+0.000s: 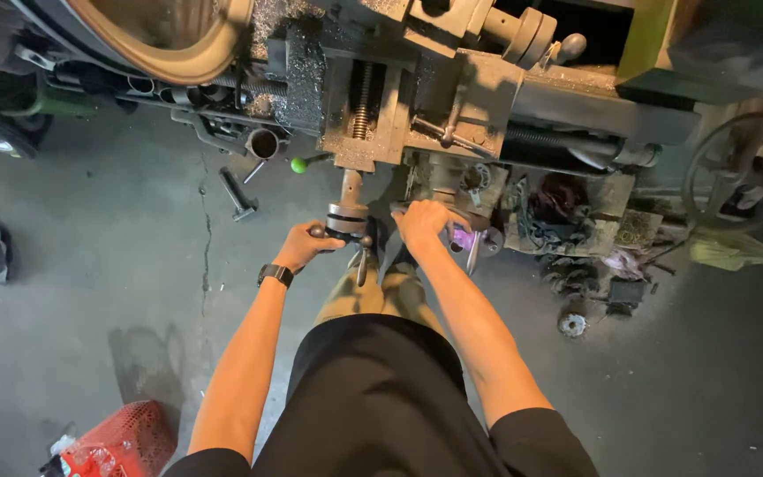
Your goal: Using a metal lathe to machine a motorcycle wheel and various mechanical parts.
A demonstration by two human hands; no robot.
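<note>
Two hands were on the lathe's controls at once. The left hand [306, 246], a dark watch [275, 274] on its wrist, was closed on the ball-ended crank handle [346, 231] of the cross-slide [366, 115], which jutted out from the carriage toward the person. The right hand [423, 223] was wrapped over the carriage handwheel [470, 240] just beside it on the apron; how tightly those fingers gripped could not be told. Doing this well would probably mean turning each control slowly and evenly, one steadying while the other fed, with eyes kept on the metal-chip-strewn slide above. A green-knobbed lever [302, 164] stood just left of the crank, and a bolt [238, 196] lay on the concrete floor [117, 265] nearby.
</note>
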